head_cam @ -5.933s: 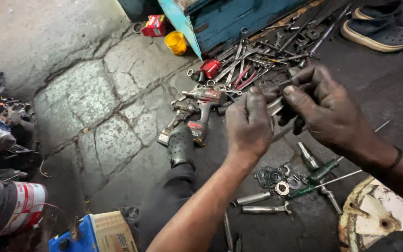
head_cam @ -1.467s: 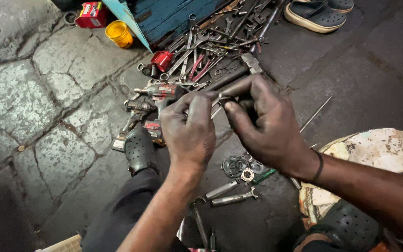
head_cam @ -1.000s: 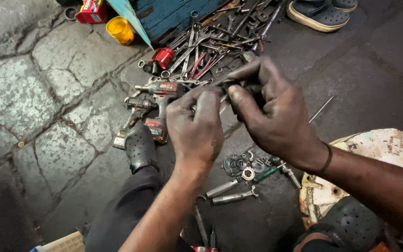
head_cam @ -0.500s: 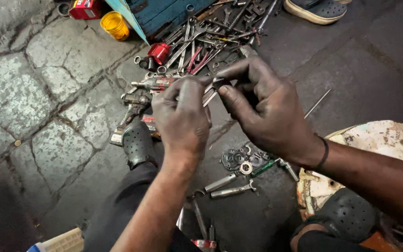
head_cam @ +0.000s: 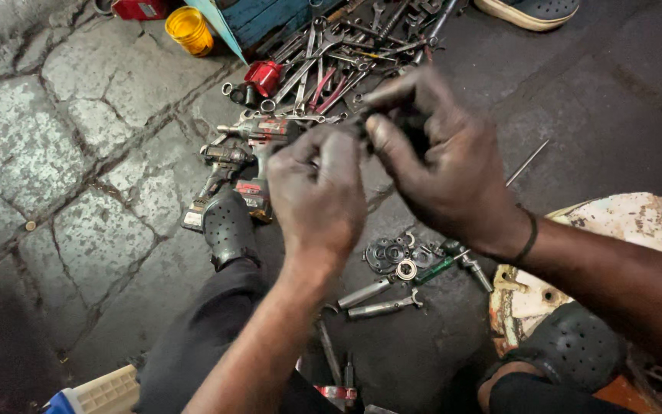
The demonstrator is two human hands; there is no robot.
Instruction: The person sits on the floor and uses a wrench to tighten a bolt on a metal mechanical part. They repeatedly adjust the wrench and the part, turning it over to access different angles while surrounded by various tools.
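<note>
Cracked stone paving [head_cam: 55, 169] on the left, dark ground on the right. Pile of spanners and wrenches [head_cam: 346, 46] beside a blue toolbox [head_cam: 270, 15]. Yellow tub [head_cam: 189, 31] and red cap [head_cam: 263, 77] nearby. Cordless impact driver [head_cam: 258, 134] lying on its side. Washers and bearings [head_cam: 396, 257] clustered near two metal bolts [head_cam: 373, 299]. Thin steel rod [head_cam: 526, 162] lying apart. Rusty white metal plate [head_cam: 622, 230] at right. Sandal [head_cam: 530, 9] at top edge.

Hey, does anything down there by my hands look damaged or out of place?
Yes. The white metal part by the right hand is rusty, its paint chipped. Wrenches lie in a loose heap on the ground, and washers and bolts are scattered below both hands.
</note>
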